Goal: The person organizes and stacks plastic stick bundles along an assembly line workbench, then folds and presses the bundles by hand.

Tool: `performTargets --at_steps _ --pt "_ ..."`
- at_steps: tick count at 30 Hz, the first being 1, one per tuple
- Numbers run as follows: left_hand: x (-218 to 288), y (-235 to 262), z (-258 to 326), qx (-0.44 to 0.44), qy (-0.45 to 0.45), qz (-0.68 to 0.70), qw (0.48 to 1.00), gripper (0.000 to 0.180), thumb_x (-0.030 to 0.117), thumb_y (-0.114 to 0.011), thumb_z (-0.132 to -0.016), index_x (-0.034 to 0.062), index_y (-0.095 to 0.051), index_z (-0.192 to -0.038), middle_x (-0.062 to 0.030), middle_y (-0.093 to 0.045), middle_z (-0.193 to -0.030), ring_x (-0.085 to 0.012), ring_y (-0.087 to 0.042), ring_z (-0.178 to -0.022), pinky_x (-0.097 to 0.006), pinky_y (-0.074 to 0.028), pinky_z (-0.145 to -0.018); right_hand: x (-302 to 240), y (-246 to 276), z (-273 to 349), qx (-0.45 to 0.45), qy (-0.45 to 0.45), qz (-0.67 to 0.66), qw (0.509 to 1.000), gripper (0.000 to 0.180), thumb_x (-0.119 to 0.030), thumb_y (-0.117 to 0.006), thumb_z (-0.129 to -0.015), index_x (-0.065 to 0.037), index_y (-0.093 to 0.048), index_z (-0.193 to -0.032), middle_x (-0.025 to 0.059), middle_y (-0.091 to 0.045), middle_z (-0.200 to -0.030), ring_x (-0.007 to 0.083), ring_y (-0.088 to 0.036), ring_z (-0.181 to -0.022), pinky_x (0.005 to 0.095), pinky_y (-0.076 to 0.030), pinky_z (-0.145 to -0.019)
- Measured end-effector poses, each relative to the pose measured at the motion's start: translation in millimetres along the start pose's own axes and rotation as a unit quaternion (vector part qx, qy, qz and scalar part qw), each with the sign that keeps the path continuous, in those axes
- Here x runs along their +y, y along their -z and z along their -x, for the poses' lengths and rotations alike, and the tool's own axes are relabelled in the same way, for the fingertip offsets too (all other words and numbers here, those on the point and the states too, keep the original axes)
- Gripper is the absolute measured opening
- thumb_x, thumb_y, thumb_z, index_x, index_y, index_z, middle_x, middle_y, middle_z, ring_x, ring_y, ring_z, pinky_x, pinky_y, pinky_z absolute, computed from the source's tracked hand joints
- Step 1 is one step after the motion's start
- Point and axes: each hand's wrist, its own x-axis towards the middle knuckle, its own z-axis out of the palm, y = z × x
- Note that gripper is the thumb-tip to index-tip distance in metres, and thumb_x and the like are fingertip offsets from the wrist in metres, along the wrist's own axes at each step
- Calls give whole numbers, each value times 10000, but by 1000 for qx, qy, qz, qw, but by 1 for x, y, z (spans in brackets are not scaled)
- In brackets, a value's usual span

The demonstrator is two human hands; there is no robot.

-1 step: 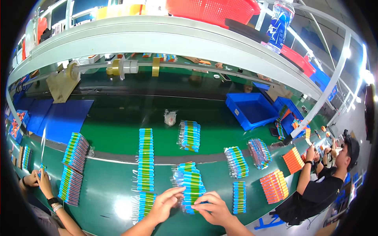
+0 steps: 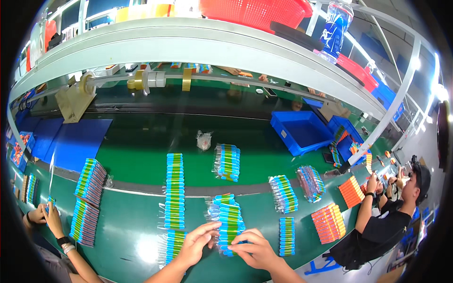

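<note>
In front of me lies a fanned pile of slim blue-and-green packets (image 2: 230, 219), with clear wrapper ends sticking out at its left. My left hand (image 2: 199, 243) is at the pile's lower left edge, index finger against it and thumb held apart. From the right, my right hand (image 2: 255, 247) pinches the edge of a packet near the pile's bottom. Just left of my left hand runs a long column of similar packets (image 2: 175, 193), its lower end (image 2: 175, 243) partly behind that hand. A short stack of packets (image 2: 287, 236) lies right of my right hand.
Farther out are another packet pile (image 2: 229, 162), a crumpled clear bag (image 2: 204, 140) and a blue tray (image 2: 302, 134). Orange packets (image 2: 329, 224) lie to the right, near a person in black (image 2: 377, 221). Another person's hands (image 2: 51, 219) work at far left. A metal shelf (image 2: 198, 45) spans above.
Both hands have shifted very slightly at the pile, the left one a little to the left. Everything else looks the same.
</note>
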Motion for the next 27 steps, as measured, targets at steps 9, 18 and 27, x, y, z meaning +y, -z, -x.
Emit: performTargets --at_steps 9,18,27 --pt "-11 -6 2 -45 -128 -33 990 603 -149 -615 -884 33 -410 -1422 -157 -527 -1354 -180 -621 -1115 -288 -531 -883 12 16 -11 74 -25 -100 992 390 -121 -787 -819 -59 -672 -1187 104 -641 -1153 208 -590 -1042 360 -501 -889" --pt "-8 -16 7 -102 -146 -79 981 957 -134 -725 -797 148 -204 -1548 -151 -522 -1345 -199 -625 -1097 -338 -546 -886 26 6 -15 60 -259 -458 848 491 27 -592 -965 19 -376 -1406 159 -652 -1227 186 -633 -1117 357 -516 -955" --pt "33 -40 -23 97 -241 -494 830 443 -15 -725 -780 17 -606 -1206 -128 -599 -1092 -225 -628 -887 -321 -508 -779 31 12 -10 60 -281 -541 790 453 -34 -570 -989 28 -434 -1416 117 -639 -1266 161 -611 -1156 335 -479 -1013"
